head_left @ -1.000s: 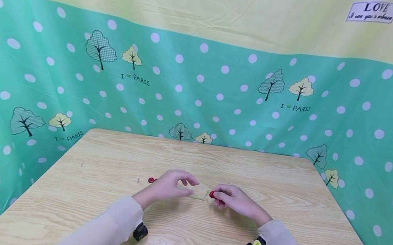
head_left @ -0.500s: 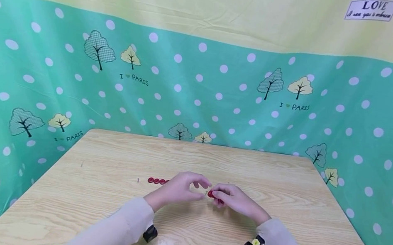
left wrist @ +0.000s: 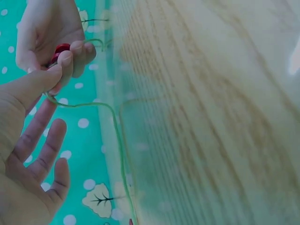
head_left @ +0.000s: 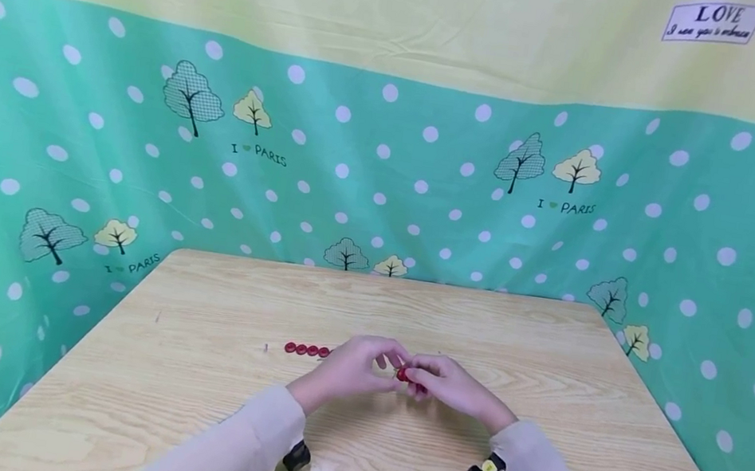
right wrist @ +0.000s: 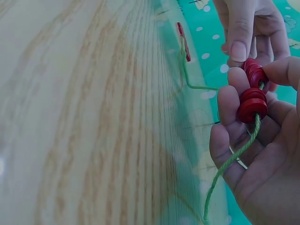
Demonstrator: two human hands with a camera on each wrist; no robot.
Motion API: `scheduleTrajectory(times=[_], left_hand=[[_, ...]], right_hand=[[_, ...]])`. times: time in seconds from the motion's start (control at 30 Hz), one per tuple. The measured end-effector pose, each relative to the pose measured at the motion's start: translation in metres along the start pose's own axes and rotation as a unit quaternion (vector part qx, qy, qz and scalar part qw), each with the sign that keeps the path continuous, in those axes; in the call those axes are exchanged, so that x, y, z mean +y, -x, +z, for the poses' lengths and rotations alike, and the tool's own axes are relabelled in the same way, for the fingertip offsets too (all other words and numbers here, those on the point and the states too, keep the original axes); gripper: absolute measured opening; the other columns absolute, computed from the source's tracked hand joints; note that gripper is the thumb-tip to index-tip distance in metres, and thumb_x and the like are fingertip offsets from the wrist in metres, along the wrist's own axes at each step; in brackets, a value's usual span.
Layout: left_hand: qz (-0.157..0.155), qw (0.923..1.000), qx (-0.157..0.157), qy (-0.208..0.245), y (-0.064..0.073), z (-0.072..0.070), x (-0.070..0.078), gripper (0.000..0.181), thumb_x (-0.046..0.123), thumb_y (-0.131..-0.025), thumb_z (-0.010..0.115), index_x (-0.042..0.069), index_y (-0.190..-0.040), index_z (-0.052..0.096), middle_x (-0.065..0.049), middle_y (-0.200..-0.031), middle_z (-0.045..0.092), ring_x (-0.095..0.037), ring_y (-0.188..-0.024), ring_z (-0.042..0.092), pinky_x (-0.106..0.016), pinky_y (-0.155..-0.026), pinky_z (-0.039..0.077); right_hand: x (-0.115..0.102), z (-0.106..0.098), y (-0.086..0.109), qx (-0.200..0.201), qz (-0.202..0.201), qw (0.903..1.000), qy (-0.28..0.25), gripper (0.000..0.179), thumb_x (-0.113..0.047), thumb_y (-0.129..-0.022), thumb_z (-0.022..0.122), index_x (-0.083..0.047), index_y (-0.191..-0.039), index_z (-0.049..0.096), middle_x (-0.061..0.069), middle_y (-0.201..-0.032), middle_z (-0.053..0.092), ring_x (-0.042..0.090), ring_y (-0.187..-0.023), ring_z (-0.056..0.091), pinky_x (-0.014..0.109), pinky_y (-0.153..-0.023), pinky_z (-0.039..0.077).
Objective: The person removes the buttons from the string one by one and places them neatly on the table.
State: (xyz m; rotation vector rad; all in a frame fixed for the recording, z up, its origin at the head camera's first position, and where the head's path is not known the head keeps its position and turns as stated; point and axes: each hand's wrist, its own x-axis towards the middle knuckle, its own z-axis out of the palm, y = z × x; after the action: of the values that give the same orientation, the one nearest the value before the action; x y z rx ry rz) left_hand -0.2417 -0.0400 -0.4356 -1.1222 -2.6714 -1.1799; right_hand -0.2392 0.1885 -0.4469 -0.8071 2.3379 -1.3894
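Note:
My right hand (head_left: 451, 384) holds several red buttons (right wrist: 253, 105) strung on a green string (right wrist: 234, 154), with thumb and fingertips around them in the right wrist view. The string's tail hangs from the lowest button across the palm. From the other side, my left hand (head_left: 362, 366) meets it, thumb and index finger pinching the string right at the buttons; its other fingers spread loosely in the left wrist view. A length of green string (left wrist: 112, 117) runs from that pinch down over the table. The pinched spot itself is hidden behind the thumb.
On the wooden table (head_left: 367, 306), a row of red buttons (head_left: 306, 350) lies left of the hands, partly covered by the left hand. A tiny pale piece (head_left: 265, 348) lies at the row's left end. A polka-dot curtain (head_left: 387, 164) hangs behind the table.
My left hand has moved right until its fingertips meet the right hand at the buttons, uncovering more of the button row. The right hand has barely moved.

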Motion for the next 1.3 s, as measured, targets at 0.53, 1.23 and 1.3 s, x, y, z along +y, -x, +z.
scheduleTrajectory(times=[0.53, 1.23, 1.3], left_hand=[[0.002, 0.9984, 0.009, -0.055, 0.0, -0.002, -0.002, 0.024, 0.026, -0.086, 0.082, 0.024, -0.11, 0.078, 0.02, -0.104, 0.071, -0.011, -0.093, 0.064, -0.026, -0.083, 0.049], [-0.022, 0.9984, 0.014, -0.05, 0.002, -0.009, -0.003, 0.02, 0.027, -0.087, 0.081, 0.027, -0.106, 0.077, 0.022, -0.09, 0.068, -0.005, -0.088, 0.059, -0.029, -0.078, 0.047], [-0.022, 0.9984, 0.014, -0.05, 0.002, -0.01, -0.003, 0.02, 0.027, -0.086, 0.081, 0.027, -0.106, 0.077, 0.021, -0.09, 0.068, -0.005, -0.088, 0.059, -0.029, -0.078, 0.047]], right_hand=[[0.003, 0.0, 0.0, -0.005, 0.007, 0.9999, -0.011, 0.03, -0.023, -0.108, 0.047, -0.003, -0.118, 0.068, 0.006, -0.087, 0.067, 0.02, -0.08, 0.064, 0.034, -0.074, 0.055], [0.002, 0.0, 0.002, -0.009, 0.012, 0.9999, -0.007, 0.026, -0.022, -0.104, 0.054, -0.002, -0.116, 0.066, 0.011, -0.091, 0.068, 0.021, -0.081, 0.062, 0.033, -0.071, 0.053], [0.002, 0.0, 0.002, -0.008, 0.01, 0.9999, -0.007, 0.026, -0.021, -0.103, 0.056, -0.002, -0.117, 0.066, 0.012, -0.091, 0.068, 0.02, -0.08, 0.062, 0.033, -0.07, 0.053]])
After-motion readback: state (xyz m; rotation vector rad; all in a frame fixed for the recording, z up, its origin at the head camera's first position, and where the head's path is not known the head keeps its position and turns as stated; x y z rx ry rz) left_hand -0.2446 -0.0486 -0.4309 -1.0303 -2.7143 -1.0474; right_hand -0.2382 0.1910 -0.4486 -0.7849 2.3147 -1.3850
